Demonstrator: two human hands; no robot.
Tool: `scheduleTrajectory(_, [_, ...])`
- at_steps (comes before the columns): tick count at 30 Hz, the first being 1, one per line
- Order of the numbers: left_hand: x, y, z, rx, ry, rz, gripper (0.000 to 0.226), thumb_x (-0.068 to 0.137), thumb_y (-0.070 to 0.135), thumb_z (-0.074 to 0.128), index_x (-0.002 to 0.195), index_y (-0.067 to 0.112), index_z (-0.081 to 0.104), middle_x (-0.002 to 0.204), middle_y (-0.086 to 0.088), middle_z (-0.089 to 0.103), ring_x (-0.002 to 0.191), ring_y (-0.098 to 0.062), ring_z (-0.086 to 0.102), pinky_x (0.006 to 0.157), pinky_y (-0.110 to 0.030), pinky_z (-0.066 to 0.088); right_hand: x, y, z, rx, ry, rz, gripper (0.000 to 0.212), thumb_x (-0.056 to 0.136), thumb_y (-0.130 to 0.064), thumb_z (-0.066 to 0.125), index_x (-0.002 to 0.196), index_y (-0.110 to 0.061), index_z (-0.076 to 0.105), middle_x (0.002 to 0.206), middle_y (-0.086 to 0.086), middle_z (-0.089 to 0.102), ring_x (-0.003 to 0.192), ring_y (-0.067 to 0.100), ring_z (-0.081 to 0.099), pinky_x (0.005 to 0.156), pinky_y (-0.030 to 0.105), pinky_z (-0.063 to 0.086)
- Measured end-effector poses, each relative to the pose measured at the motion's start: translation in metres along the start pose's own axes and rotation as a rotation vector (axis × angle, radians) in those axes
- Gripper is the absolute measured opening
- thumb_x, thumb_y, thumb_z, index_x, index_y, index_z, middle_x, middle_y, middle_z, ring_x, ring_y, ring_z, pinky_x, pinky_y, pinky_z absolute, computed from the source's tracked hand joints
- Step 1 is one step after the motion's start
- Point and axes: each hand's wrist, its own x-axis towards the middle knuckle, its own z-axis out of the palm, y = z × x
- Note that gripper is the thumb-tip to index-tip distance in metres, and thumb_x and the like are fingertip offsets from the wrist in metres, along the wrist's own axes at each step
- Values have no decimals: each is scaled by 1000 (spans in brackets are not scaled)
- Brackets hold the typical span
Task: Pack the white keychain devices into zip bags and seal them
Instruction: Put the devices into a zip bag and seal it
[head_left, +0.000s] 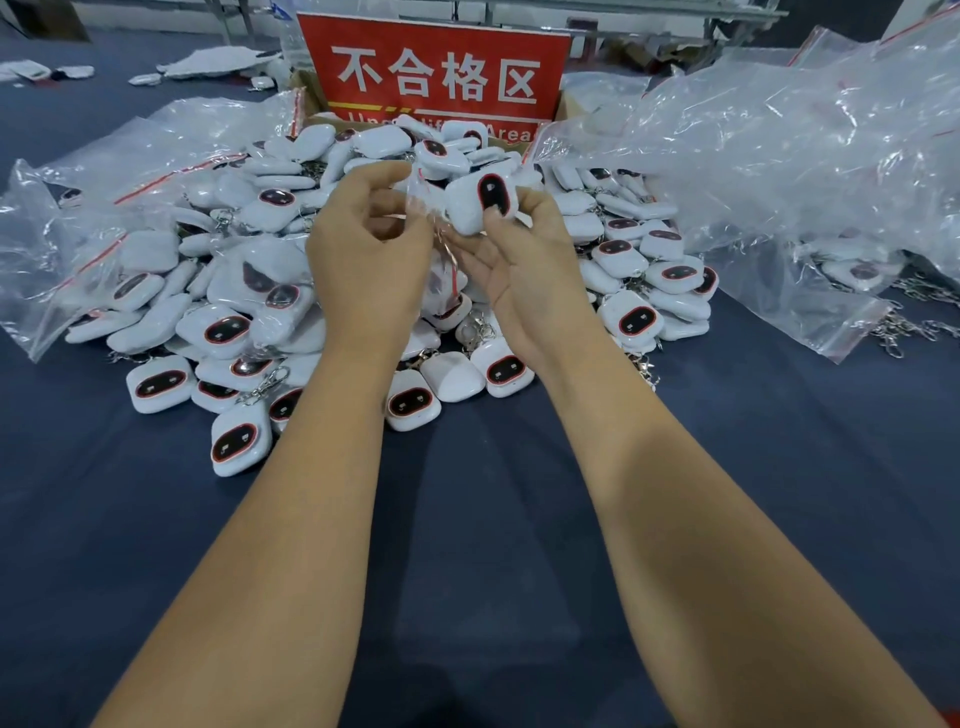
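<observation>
Fingers (493, 221) of right hand (511, 265) pinch raised keychain device (480, 205).

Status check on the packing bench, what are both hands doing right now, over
Right hand grips one white keychain device, not yet bagged. Left hand pinches a clear zip bag beside it. Loose device pile underneath, nothing blocking.
</observation>
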Motion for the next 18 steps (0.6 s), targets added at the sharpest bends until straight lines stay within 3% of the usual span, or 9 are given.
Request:
scheduleTrajectory(3, [-5,4,2,48,12,71,28,82,15,60,104,33,61,83,18,61,71,4,58,65,-14,49,0,6,-3,-312,20,-44,17,101,-2,49,113,-12,42,100,14,69,87,21,70,89,39,58])
scheduleTrajectory(5, [-8,6,3,78,8,121,27,83,16,59,102,35,60,81,20,59,70,5,58,65,-14,49,-2,9,-6,-495,4,-77,19,100,-8,54,106,-21,42,89,8,71,81,19,66,85,44,58])
scheduleTrajectory(7, [-10,5,4,101,4,160,26,84,14,58,103,32,62,82,18,59,71,5,58,64,-15,49,-3,12,-6,-599,-36,-104,18,99,-12,57,104,-21,42,71,-1,67,64,11,59,62,33,54])
scheduleTrajectory(9, [-10,5,5,126,2,192,27,84,11,56,105,26,66,88,14,62,74,3,58,66,-14,49,-5,12,-3,-671,-78,-127,11,99,-11,56,104,-18,49,63,-7,63,56,7,55,54,22,46])
scheduleTrajectory(12, [-10,5,5,121,9,217,25,85,11,55,104,20,69,94,11,64,77,2,57,69,-14,47,-7,10,-2,-795,-114,-184,15,99,-8,53,94,-6,67,77,-1,64,71,8,58,66,24,47])
scheduleTrajectory(14, [-10,5,6,105,27,229,21,87,12,55,101,19,69,93,13,63,77,3,57,70,-14,47,-6,10,-2,-854,-128,-203,26,100,-9,50,87,7,66,74,9,56,72,12,50,69,30,42])
scheduleTrajectory(16, [-10,5,7,96,42,240,19,87,11,56,99,19,69,92,14,62,78,5,56,71,-13,46,-7,9,1,-785,-163,-145,25,100,-10,48,90,4,67,72,6,61,72,12,54,71,32,43])
scheduleTrajectory(18, [-10,6,7,90,59,237,18,87,11,55,97,19,68,93,12,62,79,5,56,73,-15,47,-8,6,3,-676,-206,-66,23,98,-6,47,108,-7,68,82,-4,71,78,5,63,74,23,49])
